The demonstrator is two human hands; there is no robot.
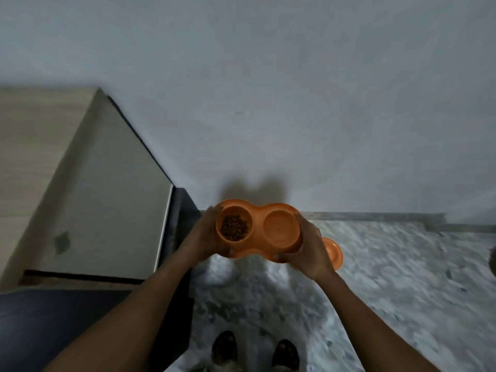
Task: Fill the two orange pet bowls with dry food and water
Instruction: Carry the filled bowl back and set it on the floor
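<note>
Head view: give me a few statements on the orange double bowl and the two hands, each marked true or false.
1. The left hand and the right hand both hold the orange double bowl. True.
2. The dry food lies in the bowl nearer the right hand. False: the dry food lies in the bowl by the left hand.
3. The orange double bowl rests on the floor. False: it is held up above the floor.
4. A second orange thing shows past the right hand. True.
</note>
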